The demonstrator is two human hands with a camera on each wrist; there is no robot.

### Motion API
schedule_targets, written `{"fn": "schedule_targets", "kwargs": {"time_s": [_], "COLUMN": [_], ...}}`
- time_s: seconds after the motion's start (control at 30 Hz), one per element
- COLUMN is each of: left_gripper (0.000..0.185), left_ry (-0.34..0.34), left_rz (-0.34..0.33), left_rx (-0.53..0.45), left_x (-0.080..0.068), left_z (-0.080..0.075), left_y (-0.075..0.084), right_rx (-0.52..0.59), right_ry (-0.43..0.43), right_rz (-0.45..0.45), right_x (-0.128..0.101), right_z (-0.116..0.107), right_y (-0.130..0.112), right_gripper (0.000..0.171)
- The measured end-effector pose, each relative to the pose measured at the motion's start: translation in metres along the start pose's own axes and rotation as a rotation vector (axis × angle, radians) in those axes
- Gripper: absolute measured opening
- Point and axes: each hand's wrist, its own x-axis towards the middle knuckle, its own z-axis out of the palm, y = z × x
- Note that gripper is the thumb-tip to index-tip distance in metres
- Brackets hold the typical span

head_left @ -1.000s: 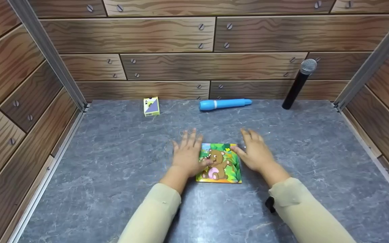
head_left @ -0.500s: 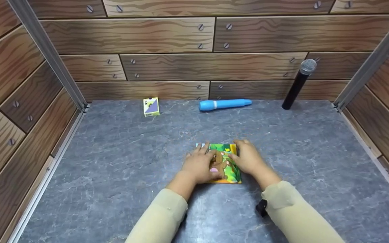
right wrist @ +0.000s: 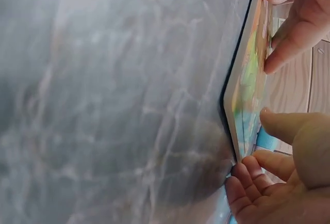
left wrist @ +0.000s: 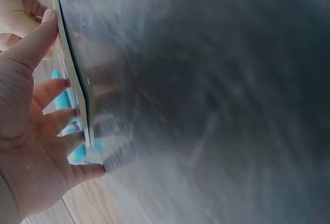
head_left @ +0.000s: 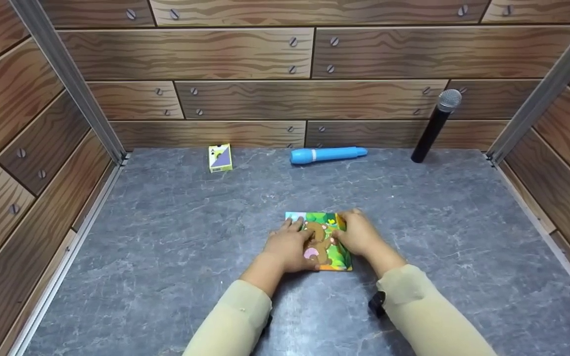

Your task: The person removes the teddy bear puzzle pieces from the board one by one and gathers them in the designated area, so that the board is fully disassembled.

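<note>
A square board with a brown bear picture [head_left: 336, 256], like a child's puzzle, lies flat on the grey marbled table. Over its left part rests my left hand [head_left: 287, 248], fingers fairly straight and spread on the picture, thumb at the near edge. In the left wrist view, the little finger of that hand [left wrist: 38, 146] reaches past the board's edge [left wrist: 77, 87] to the table. My right hand [head_left: 361, 235] holds the right side, thumb on top and fingers bent at the edge. The right wrist view shows its fingertips [right wrist: 251, 167] against the board's corner [right wrist: 238, 149].
Along the back stand a yellow and purple card box [head_left: 220, 158], a blue microphone-shaped tube [head_left: 332, 155] lying on its side, and an upright black microphone [head_left: 433, 129]. Wood-patterned walls [head_left: 245, 54] enclose the table [head_left: 166, 237] at the back and both sides.
Both hands have come inward onto the board. The left hand has slid right over the picture; the right hand has moved left and down to the board's right edge. The board stays nearly in place.
</note>
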Motion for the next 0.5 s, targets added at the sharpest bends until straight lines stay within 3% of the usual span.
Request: {"fn": "schedule_targets", "kwargs": {"time_s": [0.3,0.5], "left_gripper": [0.088,0.091], "left_ry": [-0.025,-0.035], "left_rz": [-0.015,-0.019], "left_rx": [-0.017,-0.017], "left_x": [-0.0005,-0.0013], "left_z": [0.0001,-0.0001], "left_y": [-0.0013,-0.0008], "right_rx": [-0.073,-0.063], "right_ry": [-0.011,-0.004], "right_rz": [0.045,0.057], "right_x": [0.0038,0.0054], "right_z": [0.0001,-0.0010], "right_y": [-0.0062,-0.0059], "right_gripper": [0.053,0.052]}}
